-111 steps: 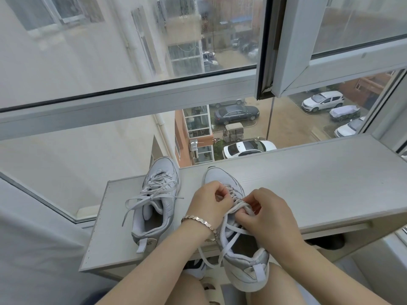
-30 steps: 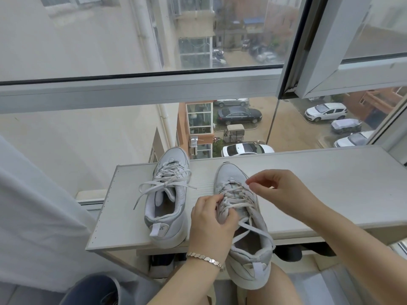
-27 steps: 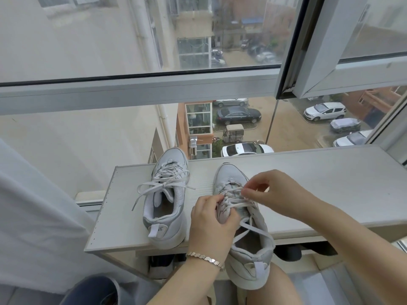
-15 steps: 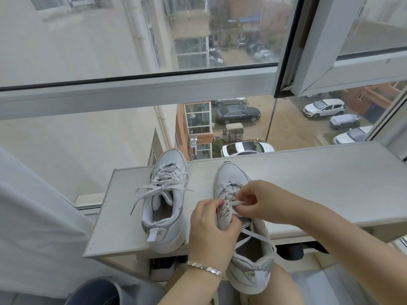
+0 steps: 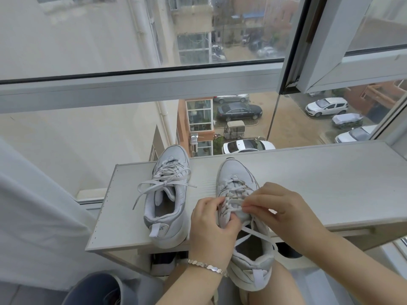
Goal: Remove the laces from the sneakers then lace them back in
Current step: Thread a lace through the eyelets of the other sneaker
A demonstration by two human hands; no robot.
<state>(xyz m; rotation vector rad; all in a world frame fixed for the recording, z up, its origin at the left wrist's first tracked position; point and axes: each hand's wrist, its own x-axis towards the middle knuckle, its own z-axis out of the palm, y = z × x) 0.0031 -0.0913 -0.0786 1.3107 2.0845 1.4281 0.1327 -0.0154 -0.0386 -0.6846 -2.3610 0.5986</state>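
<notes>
The right hand [image 5: 282, 213] is pinching the lace [image 5: 234, 203] mid-tongue; the left hand [image 5: 212, 230] is gripping the sneaker [image 5: 236, 176], which is pointing away.

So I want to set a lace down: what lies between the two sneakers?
In the head view, bare shelf with a loose lace end from the left sneaker reaching over it; nearer, the left hand gripping the right sneaker.

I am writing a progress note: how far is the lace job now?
Done: nothing clear; both sneakers have laces threaded, and the left sneaker lies untied, untouched. In hand: the left hand grips the right sneaker while the right hand pinches its lace. Left: apparently pulling both laces out, then relacing.
</notes>
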